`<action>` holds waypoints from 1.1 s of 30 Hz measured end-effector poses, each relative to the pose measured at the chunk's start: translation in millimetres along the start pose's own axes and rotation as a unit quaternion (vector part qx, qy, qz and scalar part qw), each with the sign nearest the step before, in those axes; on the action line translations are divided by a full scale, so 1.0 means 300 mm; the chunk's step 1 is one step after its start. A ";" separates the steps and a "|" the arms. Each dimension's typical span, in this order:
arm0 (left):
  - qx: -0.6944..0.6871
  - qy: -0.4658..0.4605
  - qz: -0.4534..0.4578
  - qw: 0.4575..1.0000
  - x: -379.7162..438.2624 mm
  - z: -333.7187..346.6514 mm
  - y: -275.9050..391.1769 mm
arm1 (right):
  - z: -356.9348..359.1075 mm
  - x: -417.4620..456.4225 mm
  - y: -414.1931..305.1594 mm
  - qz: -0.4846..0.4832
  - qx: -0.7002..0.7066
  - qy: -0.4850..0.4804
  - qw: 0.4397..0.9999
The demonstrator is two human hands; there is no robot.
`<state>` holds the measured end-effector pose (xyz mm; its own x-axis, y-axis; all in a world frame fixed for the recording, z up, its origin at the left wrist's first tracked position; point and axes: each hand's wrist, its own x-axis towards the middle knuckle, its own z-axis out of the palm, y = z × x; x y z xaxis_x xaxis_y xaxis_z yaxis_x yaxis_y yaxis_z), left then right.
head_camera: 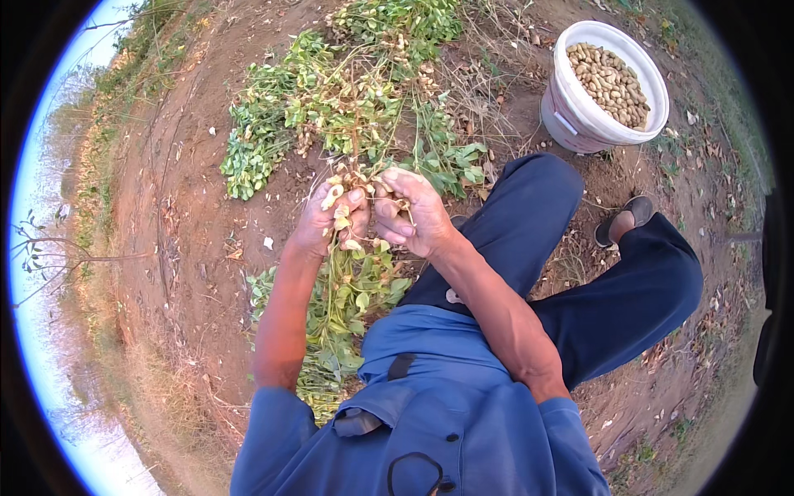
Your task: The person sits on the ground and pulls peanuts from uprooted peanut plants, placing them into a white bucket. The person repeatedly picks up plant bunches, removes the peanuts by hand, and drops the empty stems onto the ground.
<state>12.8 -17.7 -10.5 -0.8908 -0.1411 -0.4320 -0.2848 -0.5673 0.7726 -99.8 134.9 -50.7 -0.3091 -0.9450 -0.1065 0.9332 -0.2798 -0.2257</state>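
My left hand (335, 217) grips a pulled peanut plant near its roots, and pale pods (333, 196) stick out around the thumb. Green and yellowing leaves of this plant (353, 294) hang below the hand, towards my lap. Close beside it, my right hand (412, 214) has its fingers curled around a few pods and thin roots at the same root cluster. How many pods lie inside that hand is hidden by the fingers. Beyond both hands, more uprooted peanut plants (267, 133) lie on the soil, some with pods attached.
A white plastic bucket (561, 121) stands at the upper right, with many peanuts (608, 87) inside. My bent legs in dark trousers (515, 217) are between my hands and the bucket's near side. Bare soil (186, 248) with dry leaves stretches left; a thin branch (93, 257) lies there.
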 end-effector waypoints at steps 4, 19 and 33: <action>-0.005 -0.004 0.008 1.000 0.028 0.006 0.002 | -0.032 0.003 -0.013 -0.009 0.094 -0.037 0.995; 0.591 0.198 0.239 0.744 0.081 -0.005 -0.026 | 0.054 0.020 0.010 -0.100 -0.481 0.134 0.861; 0.225 0.127 0.085 0.962 0.076 -0.039 0.029 | 0.070 -0.024 -0.231 -0.104 0.036 0.070 0.991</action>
<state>-5.9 -35.2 -18.9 -0.8391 -0.4271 -0.3368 -0.3175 -0.1182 0.9409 -158.4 157.4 -14.1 -0.5140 -0.8344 -0.1989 0.8556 -0.4824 -0.1876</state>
